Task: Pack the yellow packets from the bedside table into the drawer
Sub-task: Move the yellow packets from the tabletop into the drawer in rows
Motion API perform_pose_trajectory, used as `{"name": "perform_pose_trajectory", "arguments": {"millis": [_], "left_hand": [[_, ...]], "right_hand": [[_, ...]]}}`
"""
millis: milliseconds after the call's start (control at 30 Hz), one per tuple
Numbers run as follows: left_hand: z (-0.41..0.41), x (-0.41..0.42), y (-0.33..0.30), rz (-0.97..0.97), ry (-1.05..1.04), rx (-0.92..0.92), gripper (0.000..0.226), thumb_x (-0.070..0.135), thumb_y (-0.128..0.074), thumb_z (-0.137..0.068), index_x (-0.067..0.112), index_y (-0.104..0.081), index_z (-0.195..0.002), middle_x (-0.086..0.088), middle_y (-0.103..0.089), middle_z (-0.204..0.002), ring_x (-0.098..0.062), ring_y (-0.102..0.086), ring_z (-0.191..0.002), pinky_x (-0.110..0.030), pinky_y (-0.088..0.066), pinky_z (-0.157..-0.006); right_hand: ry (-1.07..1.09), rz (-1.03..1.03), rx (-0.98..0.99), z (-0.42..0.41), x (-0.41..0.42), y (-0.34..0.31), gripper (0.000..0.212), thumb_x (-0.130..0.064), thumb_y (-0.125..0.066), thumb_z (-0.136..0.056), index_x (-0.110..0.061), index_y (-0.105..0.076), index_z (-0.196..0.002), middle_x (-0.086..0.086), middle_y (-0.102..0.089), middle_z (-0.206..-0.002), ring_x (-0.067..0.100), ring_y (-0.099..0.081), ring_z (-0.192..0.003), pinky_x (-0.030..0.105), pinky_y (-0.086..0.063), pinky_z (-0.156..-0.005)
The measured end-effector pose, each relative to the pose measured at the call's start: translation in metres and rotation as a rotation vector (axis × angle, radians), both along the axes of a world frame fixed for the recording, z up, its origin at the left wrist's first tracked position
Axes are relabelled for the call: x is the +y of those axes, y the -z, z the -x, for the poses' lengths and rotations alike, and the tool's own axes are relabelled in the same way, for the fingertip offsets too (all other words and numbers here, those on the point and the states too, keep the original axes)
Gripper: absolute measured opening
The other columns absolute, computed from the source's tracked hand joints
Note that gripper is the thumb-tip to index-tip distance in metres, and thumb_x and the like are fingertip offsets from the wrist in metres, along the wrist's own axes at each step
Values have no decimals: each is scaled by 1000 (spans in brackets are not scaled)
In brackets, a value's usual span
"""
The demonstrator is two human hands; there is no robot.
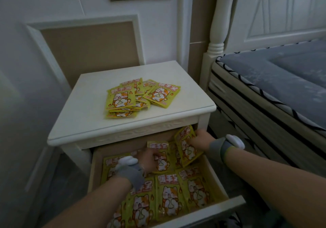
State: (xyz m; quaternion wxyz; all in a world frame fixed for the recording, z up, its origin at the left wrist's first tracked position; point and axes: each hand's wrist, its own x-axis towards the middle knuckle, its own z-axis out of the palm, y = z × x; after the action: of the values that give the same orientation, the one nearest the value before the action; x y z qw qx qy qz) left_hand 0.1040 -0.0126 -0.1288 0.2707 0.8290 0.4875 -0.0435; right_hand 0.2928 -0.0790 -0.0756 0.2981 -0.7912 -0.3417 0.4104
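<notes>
Glossy, crinkled foil-like wrapping on the yellow packets (pixel 120 99), heaped on a smooth, cream-painted bench (pixel 84 121) with a satin sheen and a carved relief strip along its front edge. Bare, matt brown board inside the drawer (pixel 96 167), against a smooth cream-painted front; grey knitted cloth cuffs with smooth white plastic pods at the wrists of the left hand (pixel 150 158) and right hand (pixel 200 140). Quilted grey fabric on the mattress (pixel 275 86), edged in woven striped piping.
</notes>
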Motion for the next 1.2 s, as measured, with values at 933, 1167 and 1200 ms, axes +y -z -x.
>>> {"name": "perform_pose_trajectory", "arguments": {"millis": [933,1167,1200], "left_hand": [[65,-11,-84,-69,34,-23,27,28,-48,-94,23,-68,-113,1,-68,-112,-15,-62,-97,-19,-42,-75],[72,-13,-86,-60,10,1,30,18,-44,-95,23,-68,-113,-2,-68,-112,-17,-63,-95,-16,-39,-68],[72,-14,-87,-70,-3,6,30,20,-45,-95,23,-67,-114,-1,-68,-114,-17,-63,-99,-16,-39,-69]], "right_hand": [[-339,68,-646,32,15,59,67,-18,-56,-89,-17,-24,-148,17,-13,-155,38,-22,-141,43,-28,-115],[-432,111,-649,36,12,81,65,-42,-35,-98,-13,-13,-152,5,0,-159,33,-10,-146,35,-9,-117],[-471,136,-671,38,11,78,63,-40,-37,-97,-13,-16,-151,8,-8,-159,31,-15,-145,35,-13,-116]]}}
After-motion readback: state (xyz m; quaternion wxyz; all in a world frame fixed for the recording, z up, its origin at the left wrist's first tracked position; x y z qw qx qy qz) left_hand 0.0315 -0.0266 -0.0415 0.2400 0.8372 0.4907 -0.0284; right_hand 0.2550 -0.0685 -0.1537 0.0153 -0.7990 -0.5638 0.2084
